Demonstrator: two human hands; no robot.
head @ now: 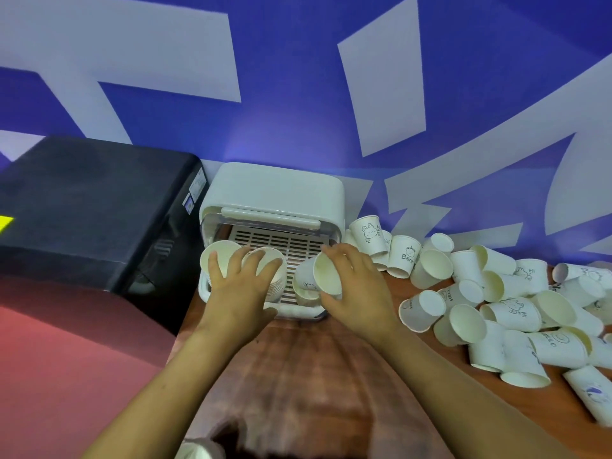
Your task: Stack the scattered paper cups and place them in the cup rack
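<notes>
The right hand point(356, 286) is holding a cup point(319, 279) over the front right of the rack point(271, 193). The fingers are curling round the cup's wall and the thumb is lying near its rim, so this grip is closed on it. The cup is lying nearly on its side. Its long axis is running from lower right to upper left, its open mouth is facing the camera, and its base is pointing down into the tray, where it seems to be nesting onto other cups beneath it.

The left hand point(240, 279) is resting with its fingers spread and fairly straight across two stacks point(265, 276) in the rack's left half. It is pressing or steadying them rather than gripping, and their mouths are opening upward toward the camera.

Paper cups like these are probably very light, thin-walled and easy to crush, so the firmest place to hold one is likely near the rolled rim, with a gentle squeeze. A tilted cup is likely to jam when nested, so its axis should be lined up with the stack first.

Many loose cups point(496, 293) are lying on the bench point(314, 376) to the right. Most are on their sides, pointing in different directions, and a few are standing upside down beside the rack.
</notes>
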